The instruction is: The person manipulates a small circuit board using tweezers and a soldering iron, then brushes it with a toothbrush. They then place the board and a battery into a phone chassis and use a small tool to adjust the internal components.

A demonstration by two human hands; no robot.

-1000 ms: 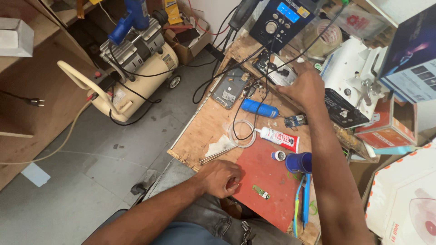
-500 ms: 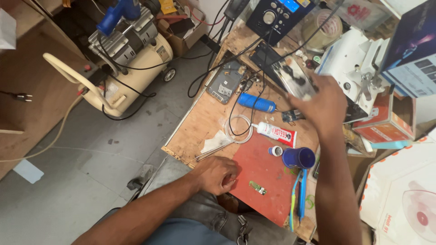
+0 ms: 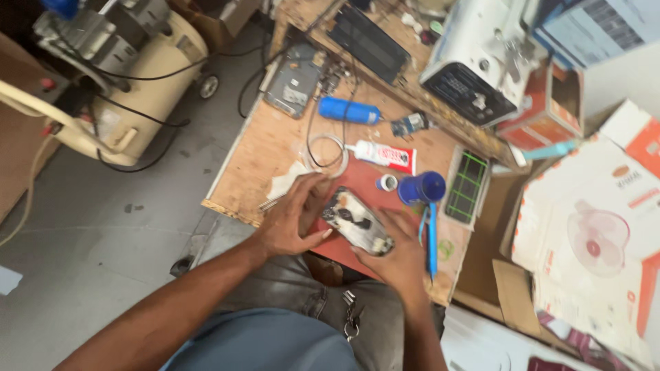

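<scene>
- Wooden bench (image 3: 254,158) fills the middle of the view, cluttered, with a red mat (image 3: 364,180) at its near edge and a cream compressor (image 3: 130,82) on the grey floor to the left
- Phone (image 3: 357,221), opened and showing its insides, now lies over the mat between both hands; a second ago it was up at the far end of the bench, under the outstretched right hand
- Right hand (image 3: 395,254) has come back from that reach and is clamped on the phone's near end, fingers curled under it
- Left hand (image 3: 292,220) has stayed by the mat's left edge but has opened from a loose fist; its fingers are now spread, with the thumb touching the phone's left side
- With the phone brought in over the mat and both hands on it, the fetching looks done and close work on the open body seems to be starting
- Just beyond the phone sit a white and red tube (image 3: 381,156), a small white cap (image 3: 387,183) and a blue bottle (image 3: 421,188)
- Blue cylinder (image 3: 349,110) and a grey device (image 3: 294,81) lie farther up the bench
- Second phone (image 3: 467,187) with a green-lined screen rests to the right, well apart from the hands
</scene>
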